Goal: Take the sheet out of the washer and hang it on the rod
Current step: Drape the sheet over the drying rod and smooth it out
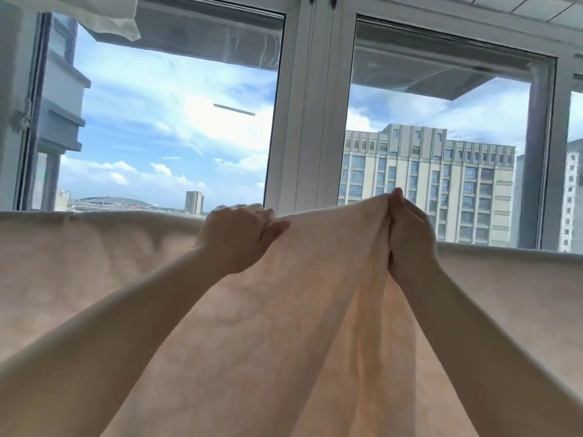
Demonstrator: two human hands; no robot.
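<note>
Your left hand (pixel 243 234) grasps the top edge of the peach sheet (pixel 315 310), fingers curled over the fold. At three o'clock from it, your right hand (pixel 407 238) pinches a gathered ridge of the same edge and lifts it slightly. The sheet drapes across the whole lower view, its top fold running nine to three o'clock; the rod beneath is hidden. Windows (pixel 176 121) stand at twelve o'clock.

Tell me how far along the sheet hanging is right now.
Mostly done: the sheet is out of the washer and draped along a line at window height; the rod itself is hidden. In hand: the left hand and right hand grip a bunched fold. Left: spreading that fold flat.
</note>
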